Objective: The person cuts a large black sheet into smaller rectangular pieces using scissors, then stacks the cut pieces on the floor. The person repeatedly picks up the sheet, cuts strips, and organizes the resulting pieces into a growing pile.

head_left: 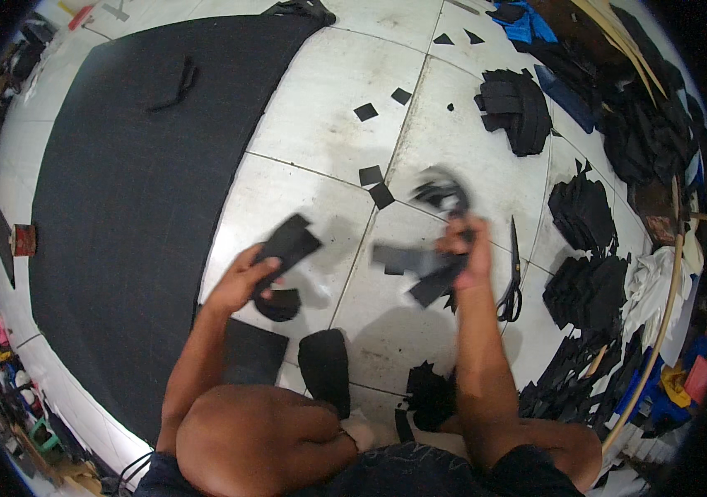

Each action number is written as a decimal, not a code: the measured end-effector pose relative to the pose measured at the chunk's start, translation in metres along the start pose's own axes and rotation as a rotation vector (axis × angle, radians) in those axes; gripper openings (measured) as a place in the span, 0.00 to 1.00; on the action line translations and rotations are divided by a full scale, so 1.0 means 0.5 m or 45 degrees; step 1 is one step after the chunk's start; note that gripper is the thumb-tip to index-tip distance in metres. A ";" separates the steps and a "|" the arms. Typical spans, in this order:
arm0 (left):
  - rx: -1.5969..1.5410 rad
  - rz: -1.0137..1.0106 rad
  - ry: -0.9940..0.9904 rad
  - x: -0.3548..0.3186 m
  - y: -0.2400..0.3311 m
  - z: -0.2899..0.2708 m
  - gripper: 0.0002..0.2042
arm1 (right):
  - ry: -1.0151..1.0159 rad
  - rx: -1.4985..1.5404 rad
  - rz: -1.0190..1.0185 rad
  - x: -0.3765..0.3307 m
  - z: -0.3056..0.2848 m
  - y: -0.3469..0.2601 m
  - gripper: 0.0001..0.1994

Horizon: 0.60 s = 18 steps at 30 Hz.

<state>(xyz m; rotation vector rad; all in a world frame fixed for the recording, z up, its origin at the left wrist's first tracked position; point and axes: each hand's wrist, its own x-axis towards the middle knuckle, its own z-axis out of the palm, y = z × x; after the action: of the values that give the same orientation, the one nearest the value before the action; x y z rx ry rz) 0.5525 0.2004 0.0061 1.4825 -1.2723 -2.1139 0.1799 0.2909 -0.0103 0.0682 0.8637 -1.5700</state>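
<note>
Around a small stack of black fabric strips [289, 245] my left hand [236, 283] is closed, thumb on top; a rounded black piece [279, 305] hangs or lies just below it. My right hand [471, 253], smeared by motion, grips several black fabric strips [434, 283] that fan out to its left, with a curled end above the fingers. To the right of that hand a pair of black scissors [515, 282] lies on the floor. Small black squares [381, 196] of fabric lie on the tiles ahead, between the hands.
A large dark fabric sheet [138, 182] covers the floor at left. Bundles of black cut pieces [515, 112] and a stack of them [587, 290] lie at right, beside white cloth [653, 286] and a long thin stick [670, 282]. Pale tiles [312, 99] show between.
</note>
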 end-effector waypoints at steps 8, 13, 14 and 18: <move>0.108 0.083 0.315 0.102 0.010 0.084 0.14 | -0.069 -0.656 -0.126 -0.046 0.104 -0.074 0.17; 0.878 0.350 0.661 0.169 -0.017 0.076 0.18 | -0.251 -1.020 -0.081 -0.084 0.154 -0.012 0.17; 0.917 0.372 0.722 0.175 -0.023 0.073 0.20 | -0.229 -1.121 -0.113 -0.092 0.170 -0.001 0.16; 1.258 0.631 1.063 0.147 -0.016 0.104 0.20 | -0.286 -1.707 -0.508 -0.116 0.186 0.037 0.16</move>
<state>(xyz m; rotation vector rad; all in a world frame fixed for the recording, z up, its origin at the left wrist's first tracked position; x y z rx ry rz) 0.4770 0.1842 -0.0412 1.7660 -2.0508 -0.3750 0.2489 0.2890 0.0773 -1.2645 1.6347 -1.0222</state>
